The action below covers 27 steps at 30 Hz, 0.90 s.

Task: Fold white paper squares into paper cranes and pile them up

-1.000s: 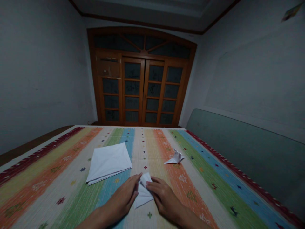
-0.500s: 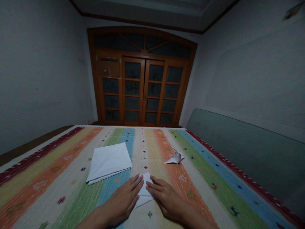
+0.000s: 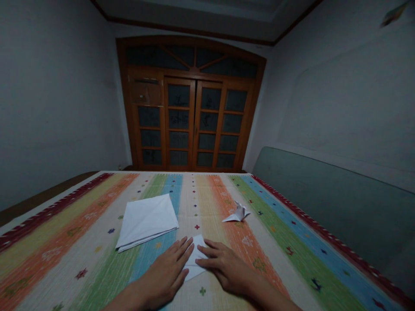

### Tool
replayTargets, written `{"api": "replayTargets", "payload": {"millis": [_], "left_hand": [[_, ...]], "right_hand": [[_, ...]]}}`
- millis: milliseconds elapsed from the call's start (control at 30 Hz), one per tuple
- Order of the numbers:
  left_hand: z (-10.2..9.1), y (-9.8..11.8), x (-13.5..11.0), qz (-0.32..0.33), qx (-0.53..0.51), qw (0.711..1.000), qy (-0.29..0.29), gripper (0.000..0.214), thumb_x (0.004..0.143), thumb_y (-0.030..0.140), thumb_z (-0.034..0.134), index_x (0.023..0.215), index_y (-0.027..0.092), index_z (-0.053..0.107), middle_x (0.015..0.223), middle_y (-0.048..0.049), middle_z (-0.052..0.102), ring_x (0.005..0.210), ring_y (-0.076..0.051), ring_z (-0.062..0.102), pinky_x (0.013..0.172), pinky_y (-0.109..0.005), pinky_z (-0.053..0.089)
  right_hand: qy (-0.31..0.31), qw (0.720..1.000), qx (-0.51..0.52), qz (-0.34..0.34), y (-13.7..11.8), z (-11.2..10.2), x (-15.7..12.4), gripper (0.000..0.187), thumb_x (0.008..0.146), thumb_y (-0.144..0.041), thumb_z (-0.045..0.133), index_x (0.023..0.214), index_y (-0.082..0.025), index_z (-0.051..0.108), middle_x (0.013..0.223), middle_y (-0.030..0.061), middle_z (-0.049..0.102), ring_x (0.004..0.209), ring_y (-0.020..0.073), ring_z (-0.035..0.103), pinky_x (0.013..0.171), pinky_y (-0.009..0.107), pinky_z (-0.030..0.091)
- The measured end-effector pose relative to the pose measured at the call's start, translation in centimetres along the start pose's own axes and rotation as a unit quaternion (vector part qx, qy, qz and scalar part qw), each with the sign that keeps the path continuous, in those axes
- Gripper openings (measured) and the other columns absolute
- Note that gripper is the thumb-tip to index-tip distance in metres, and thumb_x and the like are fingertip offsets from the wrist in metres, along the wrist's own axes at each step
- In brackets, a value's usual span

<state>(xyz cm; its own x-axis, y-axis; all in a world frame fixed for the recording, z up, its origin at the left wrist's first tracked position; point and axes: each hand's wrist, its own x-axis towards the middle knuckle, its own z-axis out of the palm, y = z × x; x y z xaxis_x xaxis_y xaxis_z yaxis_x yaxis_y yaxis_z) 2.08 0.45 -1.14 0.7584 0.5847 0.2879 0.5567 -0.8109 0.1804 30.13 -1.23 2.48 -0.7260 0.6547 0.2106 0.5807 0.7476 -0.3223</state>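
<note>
A small folded sheet of white paper (image 3: pixel 196 256) lies flat near the front of the table, between my two hands. My left hand (image 3: pixel 170 268) rests over its left edge with the fingers stretched out and close together. From the other side, my right hand (image 3: pixel 223 264) lays its extended fingers on the paper's right part. Both hands partly cover the sheet, so its outer edges are hidden. Beyond my right hand stands a folded paper crane (image 3: pixel 239 213). To the far left of the paper sits a larger folded white cloth or paper (image 3: pixel 147 221).
A striped multicoloured tablecloth (image 3: pixel 106 268) covers the table. Along the right side runs a pale green panel (image 3: pixel 324 194), perhaps a bench back or board. Wooden doors with glass panes (image 3: pixel 194 121) close off the far end, between pale walls.
My right fingers have shifted slightly over the small paper, with more space between them. The left hand stays almost in place. The whole view has drifted a little.
</note>
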Motion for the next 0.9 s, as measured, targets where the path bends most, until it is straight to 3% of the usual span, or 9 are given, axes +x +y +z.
{"api": "replayTargets", "payload": {"millis": [200,433,667,900], "left_hand": [[0.5,-0.4,0.0,-0.019,0.007,0.999,0.035,0.064,0.109,0.017,0.041,0.165,0.033,0.014,0.167,-0.0023,0.035,0.151,-0.026,0.037,0.121,-0.047,0.04],[0.8,-0.8,0.1,-0.022,-0.02,0.998,0.062,0.061,0.106,0.015,0.046,0.162,0.033,0.029,0.161,-0.0037,0.048,0.148,-0.028,0.044,0.118,-0.05,0.045],[0.6,-0.4,0.3,-0.038,-0.038,0.995,0.079,0.052,0.102,0.013,0.052,0.15,0.03,0.047,0.149,-0.0053,0.06,0.142,-0.03,0.049,0.116,-0.052,0.047],[-1.0,0.9,0.7,0.001,-0.062,0.994,0.087,0.034,0.098,0.005,0.052,0.124,0.025,0.062,0.124,-0.008,0.07,0.12,-0.028,0.062,0.103,-0.045,0.054]], "right_hand": [[0.065,0.996,0.025,-0.055,1.7,0.4,-0.1,0.034,0.088,-0.014,0.061,0.114,-0.026,0.08,0.129,0.0089,0.075,0.124,0.0278,0.067,0.114,0.046,0.046],[0.111,0.992,0.033,-0.057,2.1,0.6,-0.5,0.036,0.075,-0.012,0.062,0.1,-0.026,0.083,0.112,0.0061,0.082,0.111,0.0295,0.072,0.097,0.045,0.056],[0.128,0.989,0.05,-0.06,1.2,0.7,-0.2,0.043,0.08,-0.007,0.058,0.118,-0.021,0.074,0.102,0.0099,0.08,0.095,0.0259,0.071,0.084,0.038,0.056],[0.135,0.99,0.02,-0.024,1.2,1.0,-0.1,0.031,0.09,-0.01,0.057,0.114,-0.018,0.074,0.1,0.0119,0.073,0.092,0.0247,0.068,0.08,0.035,0.056]]}}
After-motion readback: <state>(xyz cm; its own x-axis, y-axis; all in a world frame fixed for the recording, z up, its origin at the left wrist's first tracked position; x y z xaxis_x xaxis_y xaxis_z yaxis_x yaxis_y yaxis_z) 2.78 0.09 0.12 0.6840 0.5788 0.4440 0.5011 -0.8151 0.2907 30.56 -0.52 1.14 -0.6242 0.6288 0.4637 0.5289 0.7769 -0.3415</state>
